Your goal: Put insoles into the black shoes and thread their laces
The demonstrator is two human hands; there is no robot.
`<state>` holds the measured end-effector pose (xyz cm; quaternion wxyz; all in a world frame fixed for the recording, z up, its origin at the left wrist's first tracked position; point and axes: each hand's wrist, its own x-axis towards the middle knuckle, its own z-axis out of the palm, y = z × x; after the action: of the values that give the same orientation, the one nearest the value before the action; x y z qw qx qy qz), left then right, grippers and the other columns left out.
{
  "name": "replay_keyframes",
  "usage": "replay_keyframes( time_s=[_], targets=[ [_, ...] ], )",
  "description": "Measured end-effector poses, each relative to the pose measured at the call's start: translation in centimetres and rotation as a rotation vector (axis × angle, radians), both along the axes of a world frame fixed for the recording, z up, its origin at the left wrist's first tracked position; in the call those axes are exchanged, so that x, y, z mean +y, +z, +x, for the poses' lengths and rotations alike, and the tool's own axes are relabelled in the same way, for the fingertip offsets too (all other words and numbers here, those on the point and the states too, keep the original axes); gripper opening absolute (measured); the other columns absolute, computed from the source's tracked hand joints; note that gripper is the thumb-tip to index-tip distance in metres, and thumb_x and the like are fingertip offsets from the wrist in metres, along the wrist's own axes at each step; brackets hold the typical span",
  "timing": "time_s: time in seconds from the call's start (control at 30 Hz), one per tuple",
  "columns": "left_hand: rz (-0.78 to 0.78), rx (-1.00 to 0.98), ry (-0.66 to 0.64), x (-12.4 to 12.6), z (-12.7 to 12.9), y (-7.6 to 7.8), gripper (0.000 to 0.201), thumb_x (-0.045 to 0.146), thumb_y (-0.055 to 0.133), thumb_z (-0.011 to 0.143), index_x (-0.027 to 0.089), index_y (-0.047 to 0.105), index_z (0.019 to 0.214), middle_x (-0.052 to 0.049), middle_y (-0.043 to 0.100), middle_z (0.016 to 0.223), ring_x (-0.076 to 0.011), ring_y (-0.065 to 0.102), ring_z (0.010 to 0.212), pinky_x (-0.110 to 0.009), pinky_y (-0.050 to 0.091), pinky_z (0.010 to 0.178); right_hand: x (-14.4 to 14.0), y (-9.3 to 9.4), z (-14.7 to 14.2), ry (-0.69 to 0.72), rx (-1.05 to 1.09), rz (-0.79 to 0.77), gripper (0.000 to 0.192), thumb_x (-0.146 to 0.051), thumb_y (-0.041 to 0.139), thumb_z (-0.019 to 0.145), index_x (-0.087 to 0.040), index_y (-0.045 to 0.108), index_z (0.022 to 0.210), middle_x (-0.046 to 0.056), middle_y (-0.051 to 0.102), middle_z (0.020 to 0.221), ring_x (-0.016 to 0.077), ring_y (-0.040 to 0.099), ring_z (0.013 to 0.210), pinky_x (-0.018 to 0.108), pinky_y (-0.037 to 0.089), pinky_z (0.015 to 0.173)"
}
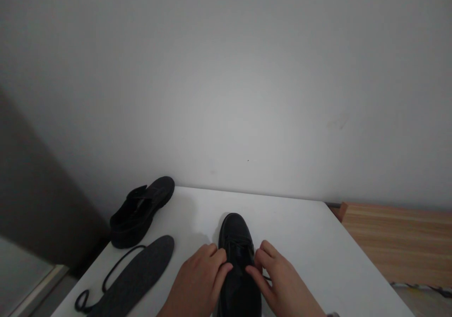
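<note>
A black shoe (236, 234) stands on the white table (303, 241), toe pointing away from me. My left hand (199, 281) rests on its left side, fingertips pinched at the lacing area. My right hand (282, 284) is on its right side, thumb and forefinger pinching a thin black lace (265, 277) by the tongue. Both hands cover the rear half of the shoe.
A second black shoe (141, 211) lies at the table's far left corner. A dark grey insole (137, 272) and a loose black lace (106, 279) lie left of my hands. A white wall rises behind; a wooden surface (399, 241) is at right.
</note>
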<state>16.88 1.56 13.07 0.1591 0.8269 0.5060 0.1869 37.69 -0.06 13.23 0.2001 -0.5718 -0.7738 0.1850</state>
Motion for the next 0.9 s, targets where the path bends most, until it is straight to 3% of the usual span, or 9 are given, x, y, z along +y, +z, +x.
replay_keyframes(
  time_s=[0.2,0.3,0.4,0.53,0.77,0.9],
  targets=[
    [0.000,-0.172,-0.009,-0.4,-0.3,0.4,0.018,0.016,0.051,0.096,0.022,0.065,0.087,-0.006,0.068,0.106,-0.0213,0.069,0.097,-0.033,0.055,0.086,-0.3,0.5,0.4,0.028,-0.003,-0.082,0.019,-0.003,0.056,0.089,-0.022,0.054,0.085,0.003,0.060,0.094,0.0210,0.065,0.086,0.032,0.052,0.076],
    [-0.048,-0.249,-0.028,-0.5,-0.3,0.1,0.020,0.017,0.051,0.096,0.023,0.065,0.082,-0.009,0.069,0.122,-0.0237,0.066,0.118,-0.034,0.055,0.096,-0.4,0.2,0.8,0.029,0.043,-0.050,0.015,-0.010,0.055,0.092,-0.023,0.055,0.084,0.004,0.061,0.097,0.0217,0.066,0.092,0.033,0.053,0.082],
    [-0.100,-0.286,-0.061,-0.4,-0.1,-0.1,0.021,0.018,0.052,0.095,0.023,0.063,0.078,-0.009,0.075,0.117,-0.0261,0.051,0.140,-0.036,0.050,0.106,-0.6,0.0,0.8,0.021,0.127,-0.044,0.017,-0.015,0.055,0.094,-0.023,0.055,0.079,0.005,0.065,0.099,0.0215,0.068,0.095,0.033,0.054,0.085],
    [-0.142,-0.327,-0.069,-0.5,0.3,0.0,0.025,0.018,0.050,0.094,0.023,0.059,0.071,-0.012,0.078,0.116,-0.0287,0.051,0.139,-0.036,0.052,0.102,-0.8,-0.3,0.6,-0.002,0.194,-0.024,0.020,-0.020,0.053,0.096,-0.023,0.057,0.077,0.006,0.072,0.099,0.0215,0.071,0.095,0.031,0.056,0.085],
    [-0.157,-0.358,-0.130,-0.8,0.5,0.4,0.024,0.008,0.052,0.085,0.022,0.058,0.066,-0.018,0.067,0.136,-0.0282,0.041,0.145,-0.033,0.050,0.102,-1.2,-1.0,0.4,0.043,0.168,-0.005,0.020,-0.016,0.051,0.093,-0.022,0.064,0.079,0.012,0.076,0.111,0.0240,0.073,0.110,0.032,0.056,0.092],
    [-0.185,-0.318,-0.140,-0.5,0.7,0.2,0.020,0.008,0.058,0.081,0.020,0.061,0.065,-0.021,0.049,0.151,-0.0314,0.041,0.143,-0.033,0.054,0.098,-1.4,-1.0,0.2,0.064,0.218,-0.025,0.020,-0.013,0.054,0.090,-0.022,0.065,0.076,0.011,0.079,0.106,0.0244,0.070,0.117,0.031,0.056,0.093]
  ],
)
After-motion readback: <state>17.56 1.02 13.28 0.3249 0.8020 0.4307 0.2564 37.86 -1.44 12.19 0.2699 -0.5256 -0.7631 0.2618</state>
